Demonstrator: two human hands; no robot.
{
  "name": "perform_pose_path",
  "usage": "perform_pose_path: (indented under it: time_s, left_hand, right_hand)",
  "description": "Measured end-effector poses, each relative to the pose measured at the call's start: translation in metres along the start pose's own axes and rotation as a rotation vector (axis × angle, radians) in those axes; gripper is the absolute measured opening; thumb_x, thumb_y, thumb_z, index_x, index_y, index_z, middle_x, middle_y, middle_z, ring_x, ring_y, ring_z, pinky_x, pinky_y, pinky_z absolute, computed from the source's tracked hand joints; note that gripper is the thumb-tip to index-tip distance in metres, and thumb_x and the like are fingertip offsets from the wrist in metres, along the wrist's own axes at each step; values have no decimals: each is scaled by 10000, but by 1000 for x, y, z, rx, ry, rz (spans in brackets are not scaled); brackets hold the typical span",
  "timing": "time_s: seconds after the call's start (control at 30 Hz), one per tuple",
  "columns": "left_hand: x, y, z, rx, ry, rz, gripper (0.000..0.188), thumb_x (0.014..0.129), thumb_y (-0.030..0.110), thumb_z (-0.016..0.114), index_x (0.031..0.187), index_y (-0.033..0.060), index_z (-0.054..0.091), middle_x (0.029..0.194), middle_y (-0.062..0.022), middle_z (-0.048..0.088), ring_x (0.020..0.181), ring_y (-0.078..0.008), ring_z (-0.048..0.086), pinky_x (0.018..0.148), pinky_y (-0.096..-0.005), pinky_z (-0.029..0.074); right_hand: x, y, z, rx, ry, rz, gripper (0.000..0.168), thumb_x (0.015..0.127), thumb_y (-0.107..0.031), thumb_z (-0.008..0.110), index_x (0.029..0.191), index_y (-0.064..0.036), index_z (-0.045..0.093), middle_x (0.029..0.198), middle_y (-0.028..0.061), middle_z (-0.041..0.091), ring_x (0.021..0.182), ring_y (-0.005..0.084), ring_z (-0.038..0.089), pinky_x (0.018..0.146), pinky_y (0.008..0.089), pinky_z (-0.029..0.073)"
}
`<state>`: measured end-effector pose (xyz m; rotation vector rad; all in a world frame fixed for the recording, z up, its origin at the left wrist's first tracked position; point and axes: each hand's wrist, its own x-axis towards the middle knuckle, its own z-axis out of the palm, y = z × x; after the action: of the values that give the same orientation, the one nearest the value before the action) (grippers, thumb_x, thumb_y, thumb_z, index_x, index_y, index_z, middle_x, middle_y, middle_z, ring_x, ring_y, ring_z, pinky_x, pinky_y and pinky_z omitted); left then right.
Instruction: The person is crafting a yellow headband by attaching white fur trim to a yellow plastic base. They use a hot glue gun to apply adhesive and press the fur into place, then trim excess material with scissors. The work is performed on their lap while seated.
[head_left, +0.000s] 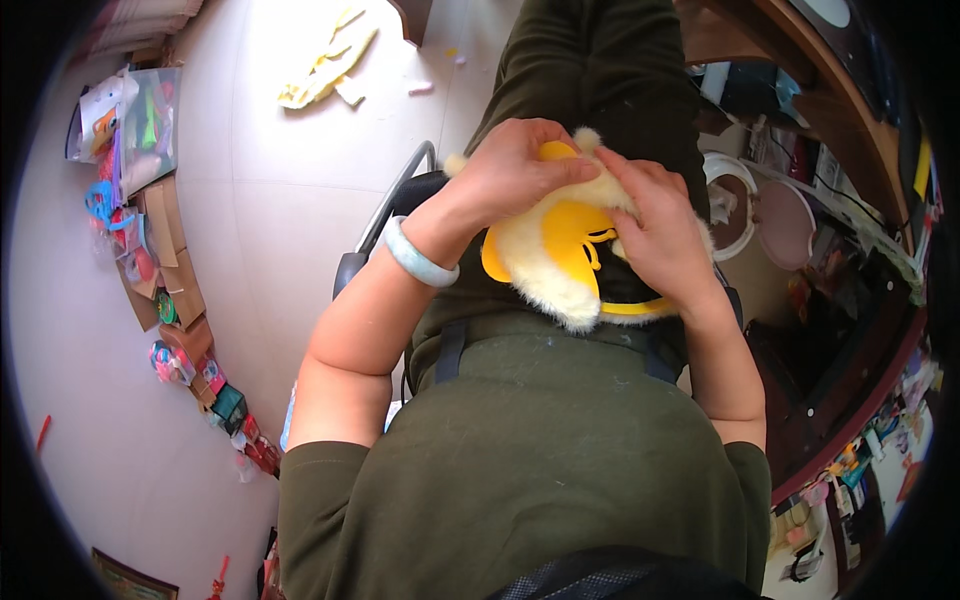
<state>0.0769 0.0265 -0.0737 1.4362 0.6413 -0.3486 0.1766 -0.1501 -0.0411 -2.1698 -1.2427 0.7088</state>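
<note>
A cream plush piece (551, 281) with smooth yellow backing lies across my lap. Its make-up suggests a costume headpiece, but its exact kind is unclear. My left hand (506, 169) grips its upper edge, thumb lying along the plush. From the other side my right hand (660, 221) pinches the plush between thumb and fingers. A small furry ball (588, 140) pokes up between both hands, and another (454, 164) shows beyond my left wrist. Thin yellow loops (596, 247) hang at the middle. Nearest my waist runs a curved yellow band (637, 308) edged with fur. My fingers hide part of the piece.
Yellow cloth (330, 67) and a small pink scrap (421, 88) lie on the pale floor. Cardboard boxes (165, 217) and bagged toys line the left wall. A round white lidded bin (731, 199) stands at right, beside a dark-red-edged table (847, 450).
</note>
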Motion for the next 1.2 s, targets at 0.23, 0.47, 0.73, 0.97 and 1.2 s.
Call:
perform_pose_path:
  time_s: [0.23,0.47,0.73,0.97,1.2]
  left_hand:
    - [13,15,-18,142,-211,151,334,817,285,779,958,9,656,877,-50,665,812,-108,605,741,-253,498]
    - [22,27,-1,562,-278,181,296,785,208,758,1015,40,676,937,-79,669,880,-150,614,790,-288,481]
    - [-9,10,-29,-89,-106,-34,550,921,447,637,1263,20,579,1154,-82,617,1080,-152,548,951,-283,424]
    - [-40,3,-23,-198,-218,6,642,854,462,723,1264,-9,575,1136,-101,635,1057,-152,584,921,-283,466]
    - [-85,-39,-9,-280,-2,157,442,846,109,754,1235,-16,586,1087,-67,665,983,-133,626,895,-286,511]
  right_hand:
    - [-8,5,-9,12,53,-86,596,727,-34,685,1301,-14,525,1216,173,601,1106,357,551,965,431,402]
    - [-27,6,-11,-179,158,-35,622,712,-45,718,1300,-15,515,1241,159,575,1116,353,535,967,430,401]
    - [-28,14,-8,-57,192,47,526,740,-92,701,1243,-14,569,1191,175,580,1070,365,554,921,411,445]
    - [-9,2,6,337,72,93,433,754,-27,610,1185,7,599,1122,193,636,1028,374,615,898,388,488]
    - [-22,-20,11,429,52,-73,381,778,-52,625,1152,19,615,1032,175,623,980,326,623,891,357,482]
